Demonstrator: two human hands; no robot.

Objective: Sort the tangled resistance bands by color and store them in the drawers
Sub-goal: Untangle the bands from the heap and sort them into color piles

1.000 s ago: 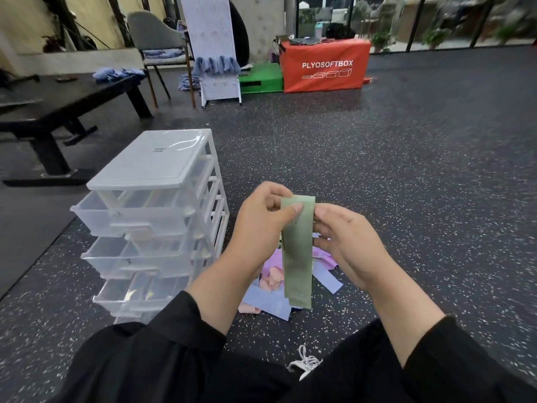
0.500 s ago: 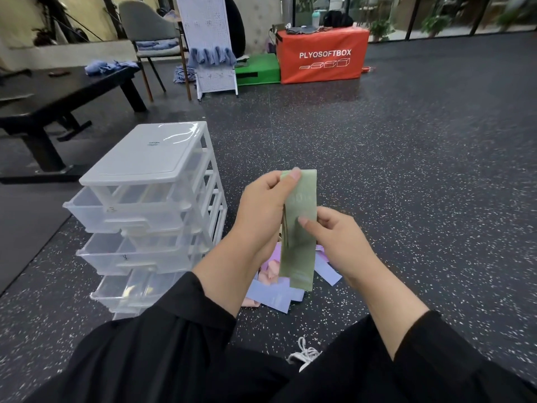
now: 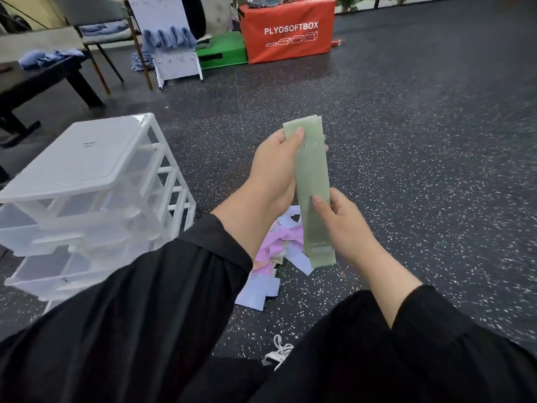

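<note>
While I sat on the speckled floor (image 3: 406, 141), my left hand (image 3: 276, 170) pinched the top end of the green resistance band (image 3: 312, 193), thumb on its face, and my right hand (image 3: 340, 228) pinched it lower down. Band hung flat, above the tangled pile of purple, pink and blue bands (image 3: 273, 257) on the floor. White drawer unit (image 3: 87, 181) stood just left.

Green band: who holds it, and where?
Both hands: the left hand pinches the green band near its top end, the right hand pinches its lower part.
</note>
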